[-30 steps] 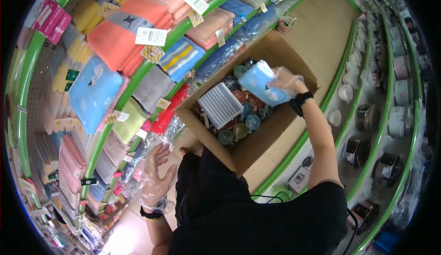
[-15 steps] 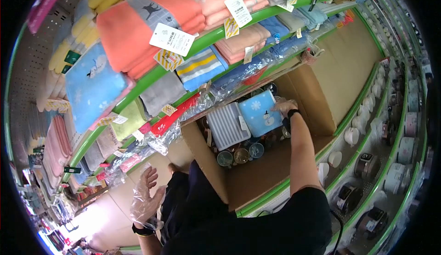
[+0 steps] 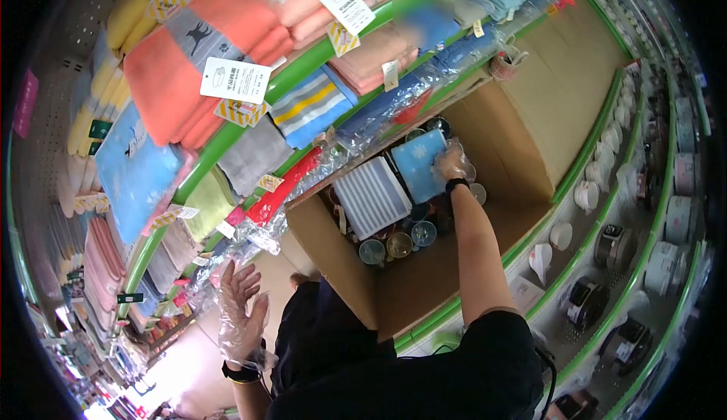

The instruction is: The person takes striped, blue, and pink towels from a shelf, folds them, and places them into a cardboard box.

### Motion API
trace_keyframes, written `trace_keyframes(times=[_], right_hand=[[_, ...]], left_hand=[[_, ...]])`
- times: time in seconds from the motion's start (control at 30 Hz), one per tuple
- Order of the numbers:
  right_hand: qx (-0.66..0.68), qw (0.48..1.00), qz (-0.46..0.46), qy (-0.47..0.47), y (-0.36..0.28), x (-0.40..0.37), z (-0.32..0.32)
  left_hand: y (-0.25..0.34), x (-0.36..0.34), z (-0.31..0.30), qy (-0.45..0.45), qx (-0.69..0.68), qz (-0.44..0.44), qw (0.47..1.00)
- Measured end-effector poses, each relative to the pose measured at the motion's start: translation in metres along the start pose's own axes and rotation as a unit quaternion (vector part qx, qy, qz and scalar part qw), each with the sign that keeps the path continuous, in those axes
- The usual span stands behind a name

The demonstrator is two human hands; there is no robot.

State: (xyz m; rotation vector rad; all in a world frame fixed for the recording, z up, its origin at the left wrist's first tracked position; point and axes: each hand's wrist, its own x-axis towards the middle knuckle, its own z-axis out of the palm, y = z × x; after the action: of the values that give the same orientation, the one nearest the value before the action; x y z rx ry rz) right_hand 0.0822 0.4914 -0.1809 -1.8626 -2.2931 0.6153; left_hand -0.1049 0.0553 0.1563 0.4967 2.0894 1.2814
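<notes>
My right hand [image 3: 452,162], in a clear plastic glove, grips the right edge of a folded blue towel [image 3: 418,168] with a white snowflake on it. The fingers partly cover the towel's snowman side. Beside it, to the left, lies a folded grey-and-white striped towel [image 3: 371,197]. Both rest on several round glass-like items [image 3: 399,245] inside a cardboard box [image 3: 424,291]. My left hand [image 3: 242,315], also gloved, is held up apart from the box, fingers spread and holding nothing.
Green-edged shelves with folded towels [image 3: 182,71] and price tags rise on the left. On the right, curved shelves hold white cups [image 3: 586,195] and dark packaged items [image 3: 584,302]. A small basket [image 3: 506,65] stands beyond the box.
My right hand has shifted left over the blue towel and now covers its snowman. The blue towel sits slightly farther back beside the striped one. My left hand stays raised; the view has shifted.
</notes>
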Motion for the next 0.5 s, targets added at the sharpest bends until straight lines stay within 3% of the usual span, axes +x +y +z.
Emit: trace_keyframes(times=[0.07,0.13,0.17,0.2,0.27,0.33,0.37,0.4,0.43,0.5], right_hand=[[0.037,0.999,0.007,-0.021,-0.019,0.001,-0.035],[0.027,0.999,0.023,0.015,-0.044,-0.003,-0.081],[0.055,0.995,-0.019,0.075,-0.054,-0.012,-0.107],[0.146,0.981,-0.044,0.124,-0.078,-0.031,-0.148],[0.252,0.952,-0.08,0.156,-0.104,-0.051,-0.187],[0.431,0.883,-0.142,0.116,-0.141,-0.064,-0.207],[0.438,0.878,-0.181,0.064,-0.167,-0.083,-0.233],[0.417,0.852,-0.299,0.105,-0.189,-0.09,-0.239],[0.414,0.834,-0.354,0.091,-0.224,-0.109,-0.259],[0.428,0.804,-0.411,0.047,-0.288,-0.145,-0.28]], left_hand=[[0.007,0.0,-0.007,-0.007,0.0,0.011,1.0],[0.02,0.0,-0.014,0.014,0.032,0.059,0.998],[0.027,0.001,-0.017,0.022,0.016,0.072,0.997],[0.034,0.004,-0.02,0.036,0.015,0.073,0.997],[0.043,0.012,-0.026,0.052,0.03,0.169,0.984],[0.049,0.019,-0.036,0.088,0.031,0.213,0.973],[0.062,0.021,-0.042,0.133,0.083,0.227,0.961],[0.072,0.023,-0.049,0.173,0.134,0.235,0.947],[0.079,0.024,-0.06,0.201,0.135,0.229,0.943],[0.091,0.03,-0.084,0.283,0.171,0.263,0.906]])
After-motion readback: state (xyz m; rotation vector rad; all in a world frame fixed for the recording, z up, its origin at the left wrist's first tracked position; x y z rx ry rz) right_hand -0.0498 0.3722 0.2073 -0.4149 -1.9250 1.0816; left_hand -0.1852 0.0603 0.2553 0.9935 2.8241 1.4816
